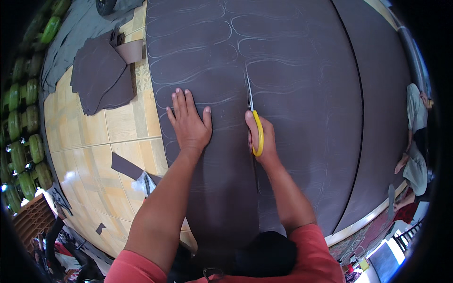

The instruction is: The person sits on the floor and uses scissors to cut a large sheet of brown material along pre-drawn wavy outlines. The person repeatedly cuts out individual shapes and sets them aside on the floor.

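Note:
A large dark brown sheet (pixel 302 127) lies spread on the floor, marked all over with pale curved outlines. My left hand (pixel 191 122) rests flat on its left part, fingers spread, holding nothing. My right hand (pixel 265 137) grips yellow-handled scissors (pixel 257 129), the thumb on the near side of the handle. Their blades point away from me, between the two columns of outlines. A cut runs from the scissors back toward my body, splitting the sheet. The lower handle loop is partly hidden by my fingers.
At the far left a stack of cut dark pieces (pixel 101 73) lies on the tiled floor (pixel 122 120). A dark strip (pixel 126 165) and a clear plastic bag (pixel 144 185) lie by my left forearm. Another person (pixel 416 141) sits at the right edge; a laptop (pixel 384 259) stands lower right.

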Demonstrator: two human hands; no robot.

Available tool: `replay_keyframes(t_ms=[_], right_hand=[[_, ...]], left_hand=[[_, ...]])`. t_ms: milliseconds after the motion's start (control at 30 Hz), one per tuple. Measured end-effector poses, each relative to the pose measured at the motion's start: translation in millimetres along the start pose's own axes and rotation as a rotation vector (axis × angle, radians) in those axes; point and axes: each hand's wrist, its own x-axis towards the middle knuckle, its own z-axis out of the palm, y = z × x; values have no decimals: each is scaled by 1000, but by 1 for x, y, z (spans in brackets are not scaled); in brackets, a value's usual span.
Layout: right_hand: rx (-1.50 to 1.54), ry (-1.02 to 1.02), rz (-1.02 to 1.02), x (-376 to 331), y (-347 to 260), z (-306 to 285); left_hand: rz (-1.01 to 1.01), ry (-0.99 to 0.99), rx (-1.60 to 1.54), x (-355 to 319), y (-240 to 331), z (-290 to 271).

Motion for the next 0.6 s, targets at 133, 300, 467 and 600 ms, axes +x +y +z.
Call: replay_keyframes(t_ms=[133,300,467,600], right_hand=[[-2,-16,105,4,-26,4],[-47,-37,153,20,-41,-1],[-132,-74,124,35,-55,-6],[-107,-51,151,46,-66,1]], left_hand=[[-7,-47,25,1,-5,-2],[-11,-102,35,5,-1,-7],[-16,-136,46,7,-3,-9],[-17,-154,16,8,-2,-11]])
